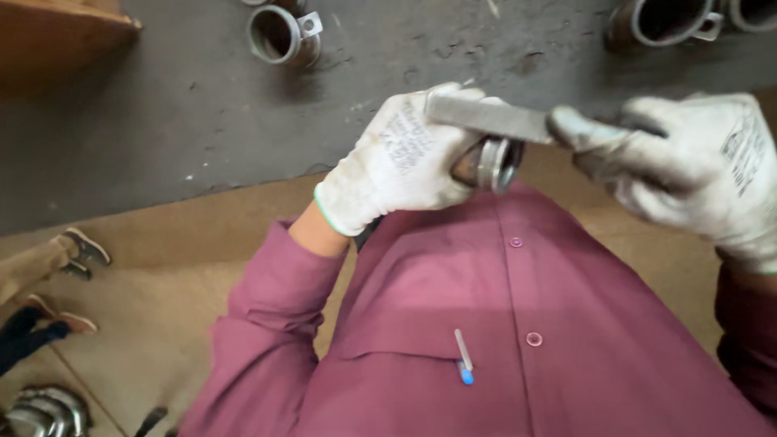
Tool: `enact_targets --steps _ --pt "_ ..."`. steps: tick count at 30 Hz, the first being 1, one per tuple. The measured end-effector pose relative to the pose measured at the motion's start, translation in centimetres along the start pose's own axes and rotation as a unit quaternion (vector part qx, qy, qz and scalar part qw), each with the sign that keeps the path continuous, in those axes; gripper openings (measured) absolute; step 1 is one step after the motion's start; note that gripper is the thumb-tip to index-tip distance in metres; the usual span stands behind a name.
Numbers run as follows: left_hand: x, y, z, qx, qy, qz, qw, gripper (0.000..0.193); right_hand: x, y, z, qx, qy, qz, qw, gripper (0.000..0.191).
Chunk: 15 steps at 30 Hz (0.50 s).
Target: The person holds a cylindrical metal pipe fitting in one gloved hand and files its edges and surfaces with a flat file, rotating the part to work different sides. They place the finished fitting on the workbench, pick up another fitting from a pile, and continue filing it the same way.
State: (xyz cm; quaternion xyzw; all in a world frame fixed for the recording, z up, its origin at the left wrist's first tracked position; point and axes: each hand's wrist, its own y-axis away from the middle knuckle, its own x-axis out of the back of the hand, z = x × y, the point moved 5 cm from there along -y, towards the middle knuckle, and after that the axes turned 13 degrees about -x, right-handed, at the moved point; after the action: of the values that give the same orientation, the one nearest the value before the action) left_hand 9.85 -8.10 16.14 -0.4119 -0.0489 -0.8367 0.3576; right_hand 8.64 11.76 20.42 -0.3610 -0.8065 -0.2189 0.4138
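My left hand [401, 162], in a white work glove, grips a short metal pipe fitting [494, 164] with a round open end, held in front of my chest. My right hand [696, 170], also gloved, holds one end of a flat grey metal file [490, 117]. The file lies across the top of the fitting, and its far end rests against my left fingers. I wear a maroon buttoned shirt [502, 324] with a blue-capped pen [463, 356] in the chest pocket.
A dark grey workbench [186, 105] lies ahead with metal pipe fittings at top left [279, 34] and top right [660, 20]. The brown floor [162, 259] shows other people's shoes [81, 247] at left and shiny metal pipe bends [44, 409] at bottom left.
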Motion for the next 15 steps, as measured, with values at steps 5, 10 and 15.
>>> enact_targets --steps 5,10,15 --pt "-0.3 0.2 -0.3 -0.034 -0.037 0.006 0.999 0.053 -0.4 0.2 -1.0 0.092 0.075 0.004 0.993 0.069" --pt "-0.2 0.3 -0.6 0.004 -0.072 0.064 0.995 0.053 -0.2 -0.1 -0.1 0.017 -0.042 0.012 0.999 0.065" --pt "0.4 -0.4 0.1 0.016 -0.077 0.068 0.995 0.051 -2.3 1.8 1.4 0.016 0.064 0.010 0.998 0.069"
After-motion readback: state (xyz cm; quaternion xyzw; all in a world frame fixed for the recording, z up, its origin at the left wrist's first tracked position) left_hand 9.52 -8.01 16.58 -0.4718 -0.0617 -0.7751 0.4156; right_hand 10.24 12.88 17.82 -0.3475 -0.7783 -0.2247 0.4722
